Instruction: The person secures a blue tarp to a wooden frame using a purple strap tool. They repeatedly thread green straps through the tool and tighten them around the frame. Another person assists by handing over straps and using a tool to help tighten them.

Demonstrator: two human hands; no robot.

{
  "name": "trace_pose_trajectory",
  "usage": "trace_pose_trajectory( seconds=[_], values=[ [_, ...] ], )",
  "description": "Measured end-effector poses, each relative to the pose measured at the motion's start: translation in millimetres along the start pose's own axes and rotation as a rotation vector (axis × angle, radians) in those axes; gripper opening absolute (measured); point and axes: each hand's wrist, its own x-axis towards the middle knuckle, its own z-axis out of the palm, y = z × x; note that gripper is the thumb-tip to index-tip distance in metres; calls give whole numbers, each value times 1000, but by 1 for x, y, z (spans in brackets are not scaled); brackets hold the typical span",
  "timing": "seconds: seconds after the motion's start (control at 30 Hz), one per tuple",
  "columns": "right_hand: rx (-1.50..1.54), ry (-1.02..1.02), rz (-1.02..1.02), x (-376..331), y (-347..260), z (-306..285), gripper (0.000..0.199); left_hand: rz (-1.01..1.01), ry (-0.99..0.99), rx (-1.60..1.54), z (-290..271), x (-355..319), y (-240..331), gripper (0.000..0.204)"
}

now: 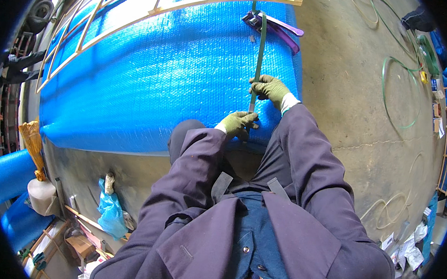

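Observation:
A large bundle wrapped in blue bubble wrap (150,84) lies in front of me, with a dark green strapping band (260,49) running down its right part. My right hand (270,90), in an olive glove, is closed with the band between thumb and fingers. Just below and to the left, my left hand (238,124), gloved alike, is closed around the band's lower stretch near the bundle's near edge. A small greyish piece (252,107) shows on the band between the hands; its kind is unclear. Farther up, a strapping tool with purple handles (284,31) rests on the bundle at the band.
A light wooden frame (191,3) lies across the bundle's far side. Loose green strapping (385,93) curls over the concrete floor (340,70) at right. At left stand a broom (32,140), a white container (42,196) and a blue plastic bag (110,209). Another person's dark-clothed legs (25,68) show at far left.

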Motion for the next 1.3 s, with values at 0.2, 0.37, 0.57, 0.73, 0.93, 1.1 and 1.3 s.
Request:
trace_pose_trajectory(
  seconds=[0.2,0.37,0.57,0.73,0.93,1.1,1.3],
  values=[
    [21,17,5,-2,-1,1,24,163,15,149,6,-10,1,46],
    [42,33,23,-3,-1,1,25,114,93,-47,15,-10,7,44],
    [18,26,5,-3,-1,3,25,125,133,-54,16,-7,10,43],
    [17,14,9,-2,-1,2,26,116,70,-85,10,-5,7,42],
    [32,22,25,5,5,-3,29,390,-92,645,-15,2,-11,79],
    [-37,57,26,7,5,-4,29,224,-97,456,-17,10,-16,77],
    [-51,52,38,9,10,-6,33,20,24,8,-3,2,-10,37]
  ],
)
